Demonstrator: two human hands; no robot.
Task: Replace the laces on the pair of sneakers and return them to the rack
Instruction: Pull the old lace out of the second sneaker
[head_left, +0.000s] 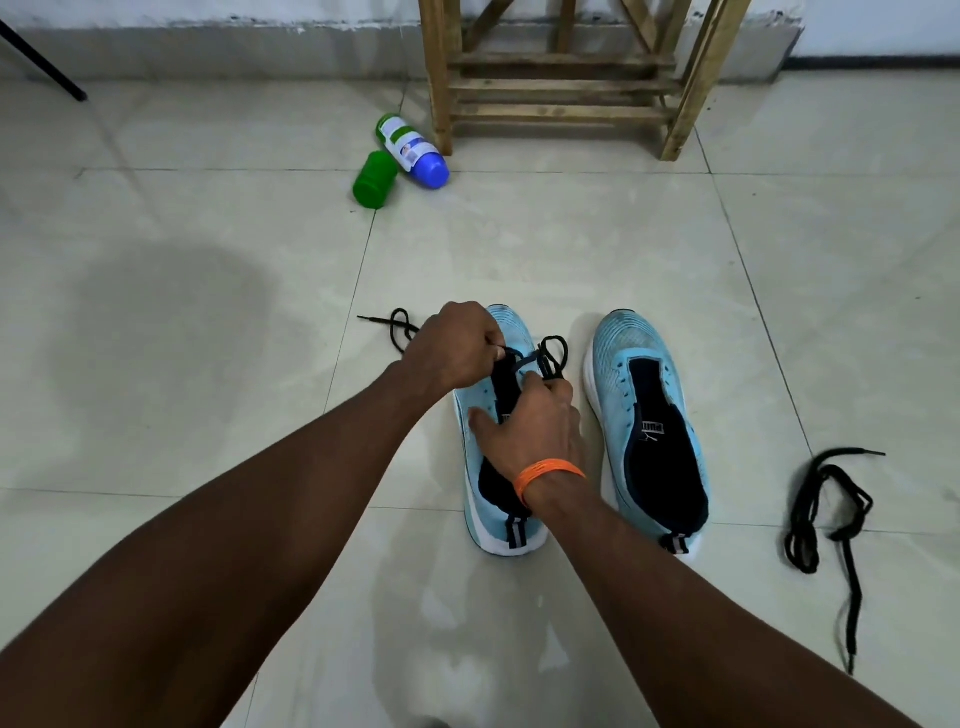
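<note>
One black lace (544, 358) is pinched by left hand (457, 343) and right hand (535, 421).

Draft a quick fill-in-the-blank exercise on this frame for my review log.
The left hand and right hand hold a black lace at the ___ sneaker. The other sneaker has ___ lace threaded. A loose lace lies on the floor, ___ of the pair.
Missing: left; no; right.

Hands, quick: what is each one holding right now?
Left hand: pinching the black lace over the sneaker.
Right hand: closed on the same lace, just behind.
</note>
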